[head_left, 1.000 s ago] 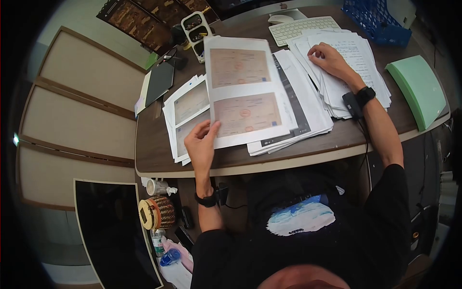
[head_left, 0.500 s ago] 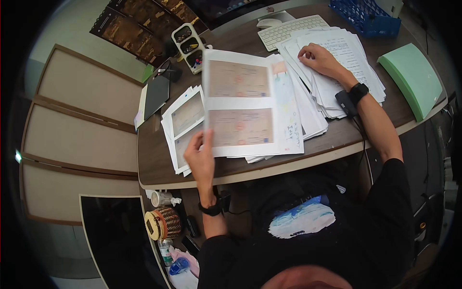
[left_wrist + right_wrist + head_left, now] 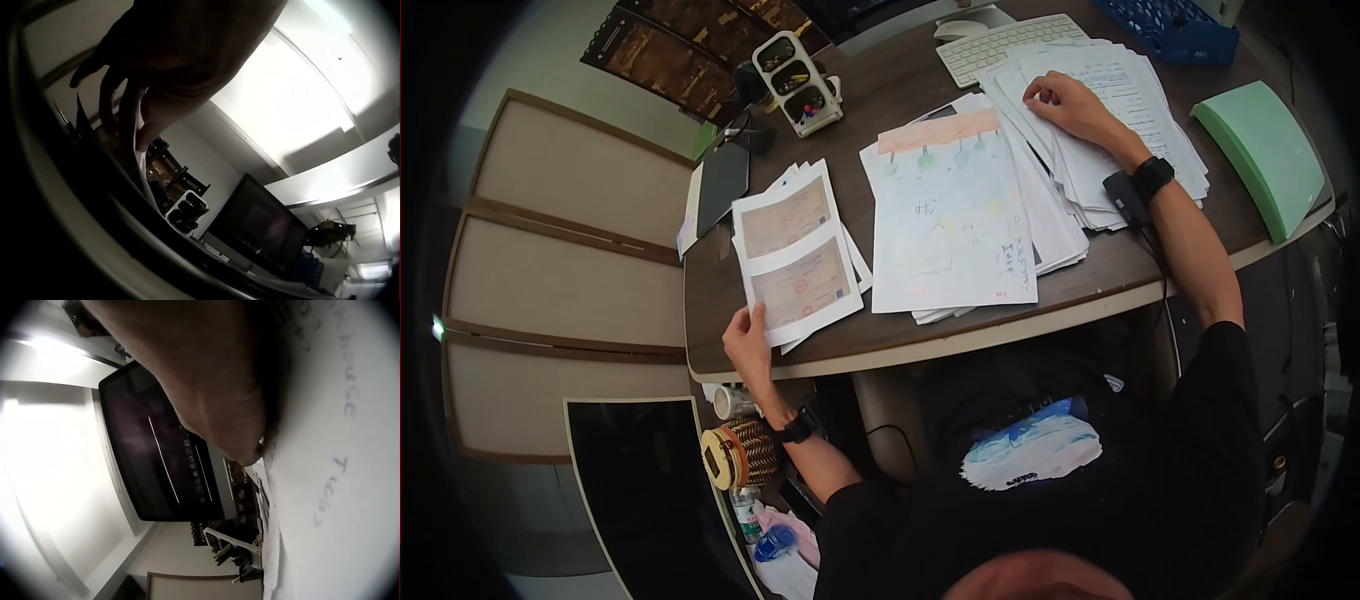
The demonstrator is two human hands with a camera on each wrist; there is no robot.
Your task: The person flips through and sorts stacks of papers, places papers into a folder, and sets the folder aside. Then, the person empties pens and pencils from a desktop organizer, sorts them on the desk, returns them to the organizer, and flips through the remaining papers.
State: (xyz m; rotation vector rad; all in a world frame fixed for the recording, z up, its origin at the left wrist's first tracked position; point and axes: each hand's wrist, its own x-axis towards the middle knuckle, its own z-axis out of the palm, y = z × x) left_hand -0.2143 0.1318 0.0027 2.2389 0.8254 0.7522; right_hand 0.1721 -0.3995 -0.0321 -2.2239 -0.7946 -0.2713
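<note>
My left hand (image 3: 748, 345) pinches the lower left corner of a printed sheet (image 3: 788, 332) with two brownish certificate images. That sheet lies over a small pile of papers at the desk's left. In the left wrist view, thumb and fingers (image 3: 128, 119) close on the paper's thin edge. A child's coloured drawing (image 3: 950, 225) with a peach band tops the middle pile. Loosely curled, my right hand (image 3: 1075, 108) rests on a thick stack of written sheets (image 3: 1165, 130); handwriting (image 3: 344, 394) shows beside it in the right wrist view.
Behind the papers stand a pen organizer (image 3: 798, 88), a white keyboard (image 3: 1000, 50) and a blue basket (image 3: 1175, 30). A green box-like object (image 3: 1262, 160) sits at the right edge. A dark folder (image 3: 725, 182) lies far left. Below are a mug (image 3: 730, 402) and a woven drum-like container (image 3: 740, 453).
My left hand has carried the certificate sheet from the middle pile leftward and down onto the left pile. The coloured drawing beneath it is now uncovered. My right hand has stayed on its stack.
</note>
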